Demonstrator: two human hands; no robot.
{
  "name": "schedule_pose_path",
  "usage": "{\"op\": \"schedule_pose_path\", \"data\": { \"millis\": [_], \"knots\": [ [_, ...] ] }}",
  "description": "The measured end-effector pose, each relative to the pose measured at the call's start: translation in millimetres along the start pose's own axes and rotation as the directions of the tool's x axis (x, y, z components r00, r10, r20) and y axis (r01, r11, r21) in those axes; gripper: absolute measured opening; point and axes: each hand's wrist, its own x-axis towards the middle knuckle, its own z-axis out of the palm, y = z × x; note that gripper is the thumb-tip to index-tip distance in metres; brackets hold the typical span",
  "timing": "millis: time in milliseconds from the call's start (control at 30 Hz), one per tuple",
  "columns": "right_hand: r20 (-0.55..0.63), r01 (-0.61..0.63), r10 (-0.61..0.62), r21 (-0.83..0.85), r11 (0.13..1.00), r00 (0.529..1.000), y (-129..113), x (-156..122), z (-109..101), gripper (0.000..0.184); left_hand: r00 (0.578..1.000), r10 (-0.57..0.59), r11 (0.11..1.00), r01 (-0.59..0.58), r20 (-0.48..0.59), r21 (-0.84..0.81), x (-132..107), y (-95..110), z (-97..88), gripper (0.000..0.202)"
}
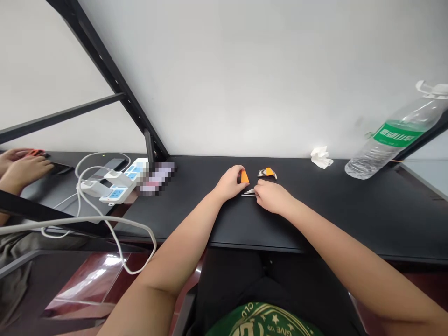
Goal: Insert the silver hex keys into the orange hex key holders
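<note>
My left hand (230, 183) is closed on an orange hex key holder (244, 176), gripped between thumb and fingers just above the black tabletop. To its right, my right hand (272, 196) has its fingers drawn together on several loose silver hex keys (249, 193). Their ends stick out to the left below the holder, and my fingers hide the rest. Behind my right hand lies a second orange holder (269, 171) with several hex keys in it.
A crumpled tissue (321, 157) and a large clear bottle (388, 133) stand by the wall on the right. Leftward are a white power strip (125, 181) with looping white cables (105, 218), a black metal frame (115, 81) and another person's hands (26, 168).
</note>
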Motion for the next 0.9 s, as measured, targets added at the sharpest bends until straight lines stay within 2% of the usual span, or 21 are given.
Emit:
{"op": "schedule_pose_path", "data": {
  "millis": [100,200,300,400,467,667,900],
  "knots": [
    [0.036,-0.011,0.011,0.015,1.000,0.999,-0.1,3.1,-0.6,0.007,1.000,-0.016,1.000,0.016,-0.003,-0.023,-1.4,1.8,-1.2,0.046],
    [-0.016,0.017,-0.014,0.226,0.974,1.000,16.2,1.9,-1.1,0.008,0.999,-0.054,0.996,0.053,-0.010,-0.066,-2.3,2.1,-1.6,0.045],
    [-0.150,0.082,0.003,0.556,0.827,0.989,42.7,-0.3,1.0,0.011,0.997,-0.065,0.992,0.061,-0.031,-0.110,-2.5,1.6,-0.6,0.046],
    [-0.265,0.115,0.109,0.703,0.702,0.958,61.8,0.6,5.0,0.020,0.998,-0.026,0.986,0.016,-0.064,-0.164,-2.1,2.5,0.7,0.048],
    [-0.321,0.143,0.140,0.715,0.684,0.937,65.7,2.5,6.8,0.021,0.997,-0.005,0.983,-0.008,-0.071,-0.185,-1.6,4.3,1.0,0.049],
    [-0.445,0.223,0.098,0.614,0.758,0.890,61.5,5.9,5.1,0.021,0.999,0.022,0.979,-0.031,-0.049,-0.200,-1.0,8.2,-1.4,0.050],
    [-0.510,0.273,0.073,0.570,0.775,0.857,68.0,5.2,4.4,0.021,0.996,0.036,0.975,-0.052,-0.077,-0.217,-0.2,8.9,-2.3,0.048]
  ]
}}
